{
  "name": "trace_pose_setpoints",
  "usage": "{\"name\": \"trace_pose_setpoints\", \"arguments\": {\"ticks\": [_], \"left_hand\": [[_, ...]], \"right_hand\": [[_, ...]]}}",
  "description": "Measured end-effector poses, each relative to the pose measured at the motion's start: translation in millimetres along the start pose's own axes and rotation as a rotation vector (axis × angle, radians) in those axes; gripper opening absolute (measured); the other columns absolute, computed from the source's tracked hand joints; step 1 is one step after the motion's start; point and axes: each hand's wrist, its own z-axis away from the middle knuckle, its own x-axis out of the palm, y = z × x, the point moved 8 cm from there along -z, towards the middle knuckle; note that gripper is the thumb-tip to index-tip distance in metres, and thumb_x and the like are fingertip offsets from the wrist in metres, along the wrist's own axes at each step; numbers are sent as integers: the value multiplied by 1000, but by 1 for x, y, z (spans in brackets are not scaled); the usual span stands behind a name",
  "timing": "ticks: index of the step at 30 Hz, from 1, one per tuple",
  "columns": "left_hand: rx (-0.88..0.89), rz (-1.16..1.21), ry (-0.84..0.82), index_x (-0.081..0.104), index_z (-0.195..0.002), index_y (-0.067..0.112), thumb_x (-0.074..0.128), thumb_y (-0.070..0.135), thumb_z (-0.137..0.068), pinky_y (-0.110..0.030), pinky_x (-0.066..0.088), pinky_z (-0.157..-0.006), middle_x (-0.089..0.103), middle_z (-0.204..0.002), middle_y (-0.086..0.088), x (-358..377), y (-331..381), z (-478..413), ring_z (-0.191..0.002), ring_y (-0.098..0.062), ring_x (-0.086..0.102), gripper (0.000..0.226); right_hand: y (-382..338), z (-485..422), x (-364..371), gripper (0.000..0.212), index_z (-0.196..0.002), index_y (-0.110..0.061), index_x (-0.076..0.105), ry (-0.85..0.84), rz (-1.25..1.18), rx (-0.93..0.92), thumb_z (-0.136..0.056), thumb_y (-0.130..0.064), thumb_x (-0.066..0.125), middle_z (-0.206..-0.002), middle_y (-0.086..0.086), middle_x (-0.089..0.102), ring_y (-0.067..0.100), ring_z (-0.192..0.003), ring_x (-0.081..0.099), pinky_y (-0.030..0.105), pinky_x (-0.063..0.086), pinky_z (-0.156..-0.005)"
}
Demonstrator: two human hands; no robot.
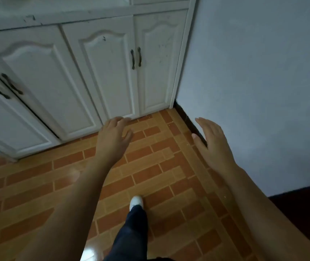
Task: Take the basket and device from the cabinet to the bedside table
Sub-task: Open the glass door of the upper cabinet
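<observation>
A: Where are the basket and the device?

B: Neither one shows. The white cabinet [86, 72] fills the upper left of the frame, and the doors I can see are shut, so I suppose they are inside it or on its top, which is blurred at the upper edge.

A: And the hands?

B: The left hand [113, 134] at centre and the right hand [213, 142] to its right both hang spread and empty above the brick-patterned floor [159, 166].

A: How will the things handle?

B: I cannot say, unseen. For now the dark door handles [136, 57] at upper centre are the likely hold; they look rigid and thin enough to hook with fingers.

A: Any writing?

B: None readable, only scuffs on the doors. A white shoe [136, 202] steps forward at lower centre.
</observation>
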Motion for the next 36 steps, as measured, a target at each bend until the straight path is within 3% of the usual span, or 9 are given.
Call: {"name": "trace_pose_setpoints", "arguments": {"ticks": [3, 8, 19, 23, 36], "left_hand": [[18, -8, 3, 52, -123, 8, 52, 24, -90, -49, 37, -97, 56, -122, -17, 4, -19, -51, -116, -34, 45, 36], [47, -15, -3, 53, -123, 8, 52, 24, -90, -49, 37, -95, 56, -122, -17, 11, -44, -134, -115, -34, 46, 36], [57, 2, -43, 52, -123, 8, 51, 22, -91, -49, 35, -97, 55, -123, -18, 48, -63, -268, -117, -34, 44, 36], [23, 1, -34, 52, -124, 8, 51, 23, -91, -50, 35, -97, 55, -123, -19, 67, -66, -313, -117, -35, 44, 36], [-89, -49, 63, 54, -120, 5, 54, 20, -89, -49, 36, -94, 57, -120, -19, 90, -52, -478, -114, -36, 47, 34]], "right_hand": [[-1, -51, 8, 50, -136, -15, 37, 39, -10, 23, -91, -37, 36, -142, 7, 42, 22, -133, 32, 37, 27, -109], [-6, -130, 18, 49, -134, -13, 40, 96, 8, 22, -90, -35, 37, -139, 8, 46, 22, -131, 36, 30, 25, -107], [25, -258, 32, 48, -135, -17, 37, 99, -16, 70, -90, -36, 37, -142, 6, 42, 22, -134, 33, 38, 27, -111], [49, -314, 38, 49, -135, -16, 37, 69, -15, 21, -90, -37, 37, -142, 7, 43, 22, -133, 33, 34, 26, -109], [94, -519, 33, 54, -136, -14, 34, -41, -14, -166, -91, -42, 31, -143, 9, 41, 26, -135, 31, 44, 27, -113]]}}
